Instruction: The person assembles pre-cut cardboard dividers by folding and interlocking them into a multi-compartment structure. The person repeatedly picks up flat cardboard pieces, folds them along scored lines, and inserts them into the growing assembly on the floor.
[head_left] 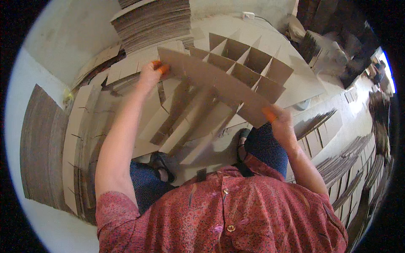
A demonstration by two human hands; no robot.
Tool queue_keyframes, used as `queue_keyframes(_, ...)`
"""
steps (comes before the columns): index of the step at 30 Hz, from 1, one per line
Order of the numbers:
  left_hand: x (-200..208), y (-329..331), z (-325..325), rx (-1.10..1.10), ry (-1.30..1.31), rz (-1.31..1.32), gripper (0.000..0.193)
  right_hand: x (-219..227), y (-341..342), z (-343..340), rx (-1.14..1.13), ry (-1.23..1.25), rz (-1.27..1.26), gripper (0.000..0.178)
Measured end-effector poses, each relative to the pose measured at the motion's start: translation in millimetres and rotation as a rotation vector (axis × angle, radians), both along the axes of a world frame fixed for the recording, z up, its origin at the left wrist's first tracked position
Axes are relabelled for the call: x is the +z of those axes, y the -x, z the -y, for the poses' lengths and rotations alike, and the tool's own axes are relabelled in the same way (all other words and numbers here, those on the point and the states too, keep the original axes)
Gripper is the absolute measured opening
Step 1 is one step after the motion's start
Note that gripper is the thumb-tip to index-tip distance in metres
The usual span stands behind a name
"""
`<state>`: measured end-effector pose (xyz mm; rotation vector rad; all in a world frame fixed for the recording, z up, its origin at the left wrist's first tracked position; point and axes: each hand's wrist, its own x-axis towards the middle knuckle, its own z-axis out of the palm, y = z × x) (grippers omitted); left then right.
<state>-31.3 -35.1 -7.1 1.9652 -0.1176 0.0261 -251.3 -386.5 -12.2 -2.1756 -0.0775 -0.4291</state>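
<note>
A long brown cardboard strip [211, 80] spans the space in front of me, held at both ends. My left hand [151, 76] is closed on its far left end, and my right hand [280, 121] grips its near right end. Orange covers show on fingertips of both hands. Just beyond the strip stands a cardboard divider grid [257, 61] of interlocked strips forming open cells. The strip overlaps the near side of the grid in view; whether its slots engage the cross pieces I cannot tell. Several loose slotted strips [181, 126] lie below it, partly blurred.
A tall stack of flat cardboard [154, 27] rises at the back left. More slotted strips are piled at the left [78, 143] and on the right floor [350, 168]. A pale board [301, 80] lies under the grid. A white socket box [248, 15] sits by the far wall.
</note>
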Motion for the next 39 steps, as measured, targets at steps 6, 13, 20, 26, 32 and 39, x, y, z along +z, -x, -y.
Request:
queue_keyframes(6,-11.4,7.2,-5.9,0.006,-0.098,-0.144,0.031,-5.6,-6.6,7.7,0.120,-0.047,-0.094,0.020)
queue_keyframes(13,35.6,111.1,52.3,-0.099,-0.496,0.332,0.032,32.2,-9.5,-9.1,0.182,0.197,0.225,0.051)
queue_keyframes(20,14.9,142.9,68.9,-0.275,-0.846,0.223,0.017,51.1,-5.4,-4.9,0.349,0.435,-0.180,0.055)
queue_keyframes(26,6.0,135.7,71.0,-0.241,-0.907,0.323,0.009,50.9,-3.3,-5.2,0.386,0.439,-0.128,0.058)
queue_keyframes(32,-3.0,129.9,65.7,-0.378,-0.655,0.238,0.017,30.4,-10.8,-0.3,0.407,0.487,-0.009,0.054)
queue_keyframes(39,10.2,124.4,59.1,-0.075,-0.537,0.553,0.020,36.2,-6.0,3.9,0.342,0.538,0.023,0.054)
